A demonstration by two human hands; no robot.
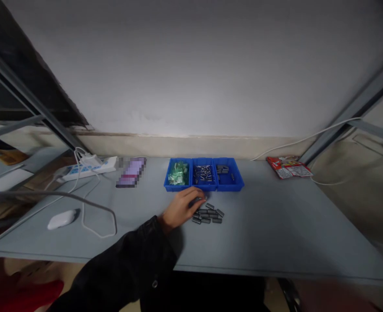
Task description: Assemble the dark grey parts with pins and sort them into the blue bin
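- L hand [181, 209]: fingers curled narrow on dark metal pin [198, 201], looks held; R hand not in view
- Loose pile of dark pins [208, 215] on desk [276, 225], just beside L hand
- Blue 3-compt tray [230, 186] just past hand: green parts [178, 173] L, silver pins [203, 174] mid, dark pieces [222, 169] R
- Far L: power strip [89, 170], pixelated phone [131, 172], white mouse [63, 219]
- Far R: red packet [289, 167]

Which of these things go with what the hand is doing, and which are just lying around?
With the hand:
left hand
small dark cylinders
blue three-part tray

Just lying around:
white power strip
white computer mouse
pixelated flat device
red printed packet
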